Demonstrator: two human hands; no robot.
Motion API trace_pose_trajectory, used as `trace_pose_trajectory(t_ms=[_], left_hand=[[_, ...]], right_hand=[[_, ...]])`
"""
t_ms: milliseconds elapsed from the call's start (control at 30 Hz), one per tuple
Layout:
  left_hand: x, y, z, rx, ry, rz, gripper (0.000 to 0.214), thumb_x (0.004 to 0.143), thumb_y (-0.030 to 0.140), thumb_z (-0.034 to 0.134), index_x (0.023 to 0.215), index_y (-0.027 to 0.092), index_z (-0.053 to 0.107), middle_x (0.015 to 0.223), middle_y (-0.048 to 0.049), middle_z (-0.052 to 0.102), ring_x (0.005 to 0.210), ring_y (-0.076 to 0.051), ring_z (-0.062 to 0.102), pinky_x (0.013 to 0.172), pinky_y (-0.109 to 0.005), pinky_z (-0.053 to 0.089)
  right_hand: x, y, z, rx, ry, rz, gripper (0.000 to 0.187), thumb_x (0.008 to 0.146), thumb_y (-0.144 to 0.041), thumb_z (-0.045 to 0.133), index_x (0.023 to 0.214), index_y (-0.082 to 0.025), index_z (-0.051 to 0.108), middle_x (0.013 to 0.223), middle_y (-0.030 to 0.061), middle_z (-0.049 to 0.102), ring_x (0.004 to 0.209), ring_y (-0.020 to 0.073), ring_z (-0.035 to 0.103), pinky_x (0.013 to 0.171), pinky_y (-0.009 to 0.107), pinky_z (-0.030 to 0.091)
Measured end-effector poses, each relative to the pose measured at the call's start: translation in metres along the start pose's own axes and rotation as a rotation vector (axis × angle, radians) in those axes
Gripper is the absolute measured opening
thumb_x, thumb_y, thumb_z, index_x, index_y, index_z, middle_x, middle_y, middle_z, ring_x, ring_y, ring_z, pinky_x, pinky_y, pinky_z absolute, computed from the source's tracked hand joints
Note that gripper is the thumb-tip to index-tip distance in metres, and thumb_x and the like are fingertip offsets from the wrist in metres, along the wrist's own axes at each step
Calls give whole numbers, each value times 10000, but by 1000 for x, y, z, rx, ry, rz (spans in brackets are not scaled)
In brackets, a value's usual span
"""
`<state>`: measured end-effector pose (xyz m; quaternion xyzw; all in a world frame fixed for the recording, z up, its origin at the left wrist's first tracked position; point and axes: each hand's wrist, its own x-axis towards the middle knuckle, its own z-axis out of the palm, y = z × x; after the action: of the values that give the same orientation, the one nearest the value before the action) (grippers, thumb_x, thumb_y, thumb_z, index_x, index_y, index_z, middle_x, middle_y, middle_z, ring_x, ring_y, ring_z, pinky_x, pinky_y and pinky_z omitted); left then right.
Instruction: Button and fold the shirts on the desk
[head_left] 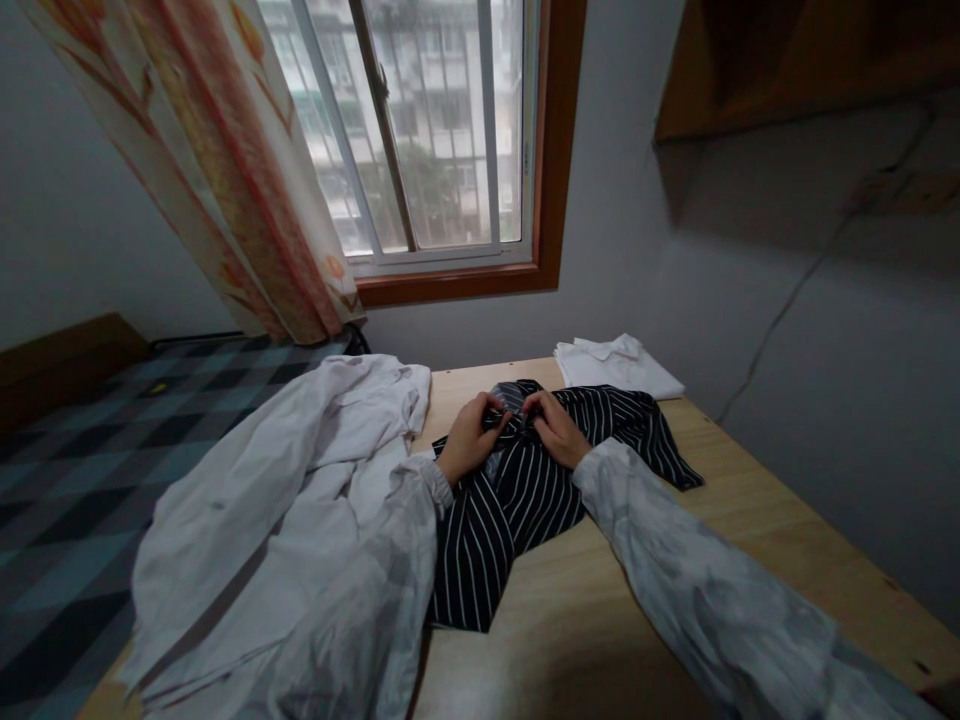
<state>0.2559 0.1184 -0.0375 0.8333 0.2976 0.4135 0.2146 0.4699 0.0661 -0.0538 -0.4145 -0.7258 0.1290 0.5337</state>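
Observation:
A black shirt with white stripes (536,490) lies rumpled on the wooden table, its sleeves spread to the right and toward me. My left hand (472,435) pinches the fabric near its collar. Close beside it, my right hand (555,428) also has its fingers closed on the cloth there. The fingertips of both hands nearly meet, and the small part between them is too dark to make out. Left of my left arm, a loose white shirt (300,510) is spread over the table's side.
A folded white garment (619,367) rests at the table's far right corner. The wooden table (757,510) runs along the right wall, where a cable (772,330) hangs. On the left is a bed with a checked cover (67,500). Ahead are a window (442,130) and a curtain (232,170).

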Motion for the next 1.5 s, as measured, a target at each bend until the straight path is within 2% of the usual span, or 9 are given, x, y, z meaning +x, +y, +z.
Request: trace_pose_trajectory(t_ms=[233,433,567,667,800,967,1100,1300,1500], left_hand=[[2,-3,-1,38,-73,-14,131,995,306,652,957,189,698,939,-63,736,890,-223,665,841,-359,511],[0,-3,-1,48,-159,-55,121,935,208,619,968,189,734,940,-63,766,864,-229,685,820,-353,526],[2,-4,-1,-35,-196,-89,159,916,202,593,968,187,743,943,-56,781,886,-236,703,837,-357,543],[4,-5,-1,-141,-193,-116,175,936,238,589,976,183,750,978,-59,795,928,-235,709,884,-365,559],[5,-3,-5,-240,-203,-150,219,979,346,622,1004,183,766,1003,-69,803,941,-233,714,904,-373,572],[3,2,-5,-205,-176,-137,295,960,459,716,1035,180,776,1005,-70,801,955,-235,724,911,-372,570],[2,-2,-2,-195,-165,-116,286,942,437,744,1040,170,774,994,-73,801,936,-231,726,892,-373,569],[4,-4,-5,-272,-184,-176,287,931,435,743,1019,165,788,994,-78,808,928,-232,719,902,-382,563],[5,-2,-8,-279,-108,-221,305,918,464,753,973,166,787,948,-69,802,882,-223,699,851,-365,566]], right_hand=[[2,0,1,23,135,-8,134,996,-230,608,1103,-258,685,1044,68,706,1012,261,649,962,449,525],[3,-7,0,-89,47,-75,61,985,-320,725,976,-268,755,948,54,755,984,284,619,953,483,497],[3,-9,3,-70,-21,-81,46,986,-302,728,996,-278,767,1001,53,781,1026,291,622,977,497,500],[3,-7,5,-63,-54,-78,62,998,-297,708,1024,-279,760,1043,56,782,1045,290,626,984,499,505],[3,-1,8,-79,-7,-32,82,1016,-314,681,1044,-254,730,1031,78,737,1040,284,634,970,476,514],[2,7,9,-78,25,-11,99,1015,-322,681,1025,-230,717,993,77,711,998,275,638,935,452,520],[2,10,9,-67,20,28,138,1041,-344,641,1010,-242,728,981,69,717,985,269,646,926,444,519],[3,-1,7,-98,22,-1,116,1034,-286,605,1099,-253,695,1051,82,699,1032,289,623,970,478,506],[1,-14,3,-244,81,-64,98,981,-261,645,1056,-276,707,1068,101,680,1095,336,589,1008,536,472]])
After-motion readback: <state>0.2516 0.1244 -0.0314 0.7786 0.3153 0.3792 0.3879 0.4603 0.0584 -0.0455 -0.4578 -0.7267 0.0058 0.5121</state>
